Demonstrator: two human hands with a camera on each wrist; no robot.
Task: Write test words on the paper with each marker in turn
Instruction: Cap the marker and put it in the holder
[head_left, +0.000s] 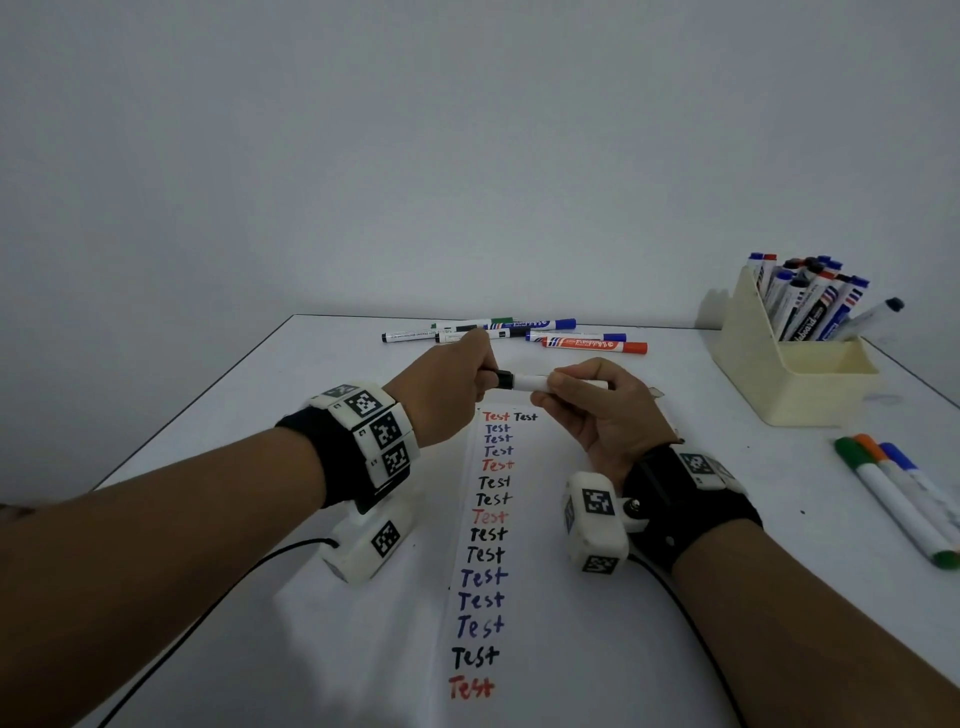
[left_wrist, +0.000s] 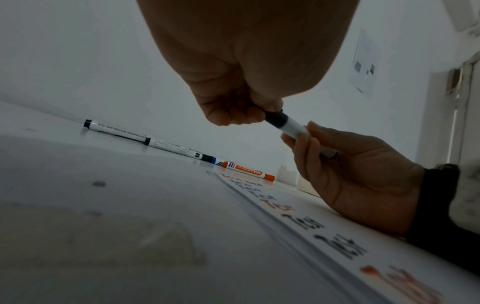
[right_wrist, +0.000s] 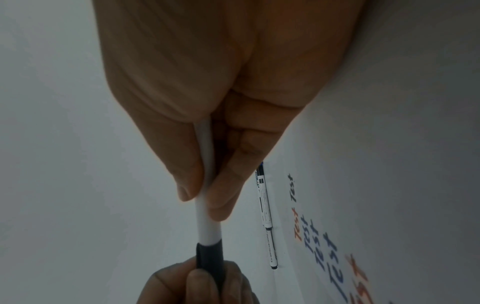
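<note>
Head view, room: You sit at a white table (head_left: 332, 649) set against a plain pale wall.
Head view, paper: One long strip of paper (head_left: 524, 613) lies between your forearms, carrying sixteen "Test" words in red, blue and black.
Head view, hands: Your left hand (head_left: 447, 384) pinches the black cap (head_left: 503, 379) of a white marker (head_left: 530, 383); your right hand (head_left: 602, 410) grasps its barrel, above the strip's far end.
Head view, count: A cluster of loose markers (head_left: 519, 335) lies beyond your hands, about six, overlapping too much for a sure count. Three more markers (head_left: 904, 499) lie at your right. One cream holder (head_left: 779, 374) stands far right, packed with markers.
Left wrist view: Your left-hand fingers (left_wrist: 233, 115) curl round the cap, which sits on the barrel. An orange marker (left_wrist: 246, 168) lies on the table behind.
Right wrist view: Your right thumb and fingers (right_wrist: 223, 185) clamp the white barrel; one black-tipped pen (right_wrist: 267, 218) lies beside the paper.
</note>
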